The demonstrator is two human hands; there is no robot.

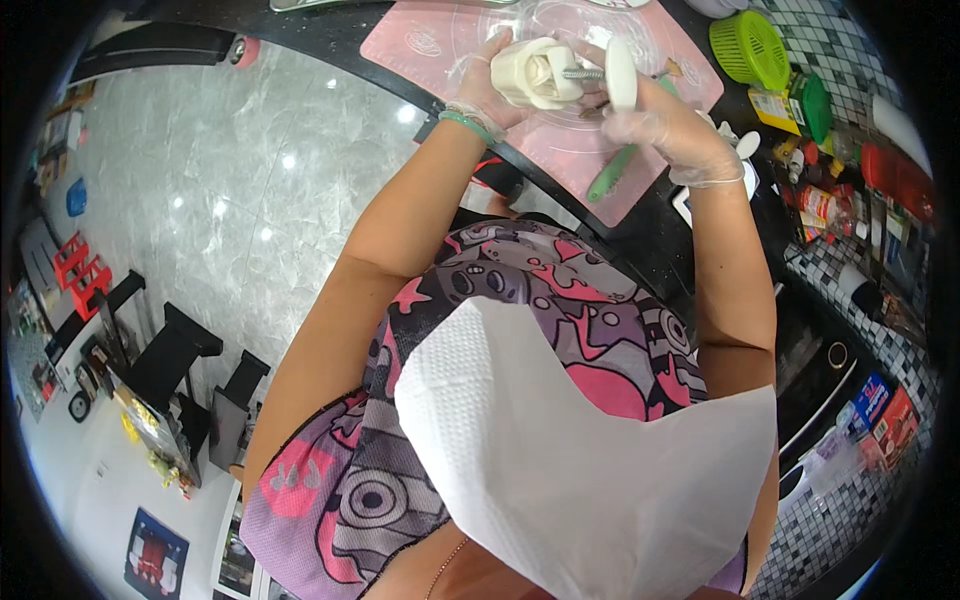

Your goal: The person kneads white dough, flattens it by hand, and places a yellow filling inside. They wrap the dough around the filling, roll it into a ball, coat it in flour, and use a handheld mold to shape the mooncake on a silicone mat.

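Observation:
A cream plastic plunger mould, of the mooncake press kind (525, 71), lies tilted sideways above the mat. Its metal spring (583, 74) shows between the body and the round plunger handle (620, 75). My left hand (487, 94), in a clear disposable glove, wraps the mould's body from the left. My right hand (675, 139), gloved too, has its thumb and fingers about the handle. Some fingers of both hands are hidden behind the mould. Beneath lies a pink silicone mat (547, 161) with white powder on it. A green-handled tool (611, 174) rests there, partly covered by my right hand.
Right of the mat stand a lime-green plastic basket (739, 49), a green-lidded container (814, 105) and several bottles and packets (825, 206). A tray's edge (390, 4) borders the mat's far side. White paper (585, 450) hangs close below the camera, covering part of my front.

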